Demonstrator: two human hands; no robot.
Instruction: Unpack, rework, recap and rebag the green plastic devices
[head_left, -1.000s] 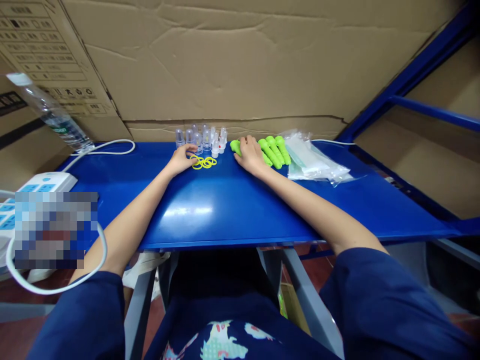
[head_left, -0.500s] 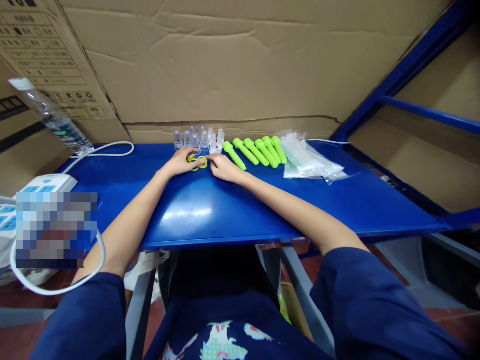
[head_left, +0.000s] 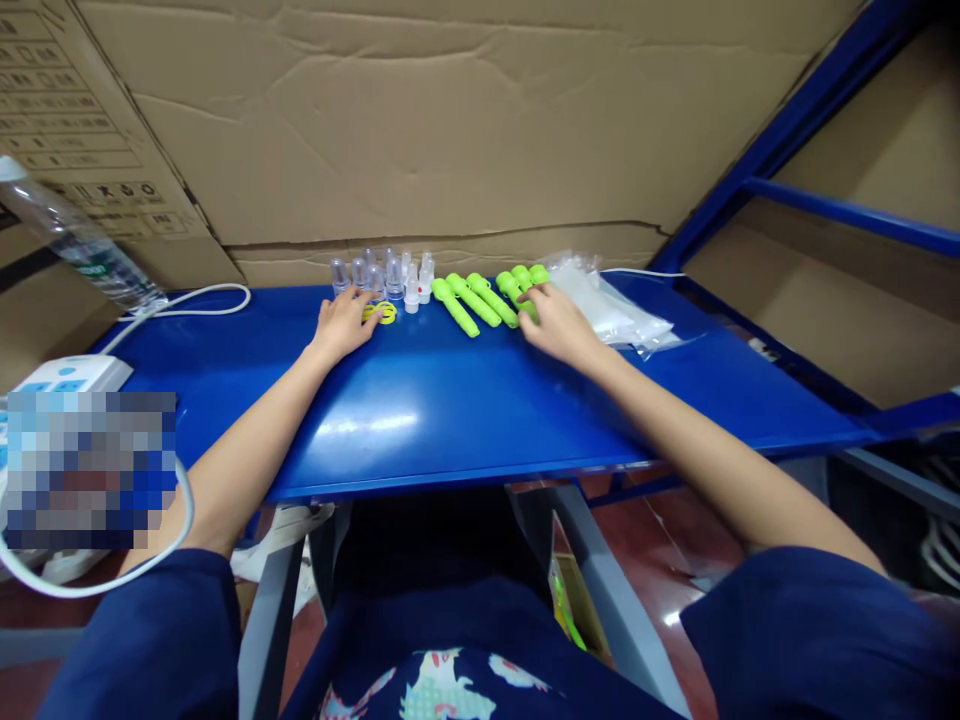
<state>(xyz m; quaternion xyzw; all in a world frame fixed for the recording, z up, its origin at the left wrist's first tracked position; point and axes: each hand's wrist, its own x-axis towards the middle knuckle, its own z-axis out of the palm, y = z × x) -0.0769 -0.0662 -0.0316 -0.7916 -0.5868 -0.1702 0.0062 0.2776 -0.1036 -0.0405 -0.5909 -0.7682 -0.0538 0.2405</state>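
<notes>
My left hand (head_left: pixel 343 322) lies flat on the blue table (head_left: pixel 450 400), fingers stretched out, touching a small heap of yellow rings (head_left: pixel 381 313). Just behind the rings stands a cluster of small clear plastic caps (head_left: pixel 379 273). My right hand (head_left: pixel 561 324) rests with fingers spread on the right end of a row of lime-green plastic handles (head_left: pixel 480 296), covering the rightmost ones. Neither hand has lifted anything off the table.
A stack of clear plastic bags (head_left: pixel 615 310) lies right of the green handles. A water bottle (head_left: pixel 75 245) leans at far left by a white cable (head_left: pixel 187 300) and a power strip (head_left: pixel 64 375). Cardboard (head_left: pixel 450 130) walls the back; a blue frame (head_left: pixel 825 210) rises at right.
My right hand went from the green handles to the yellow rings, then back right onto the end of the handle row. The left hand stayed at the rings.
</notes>
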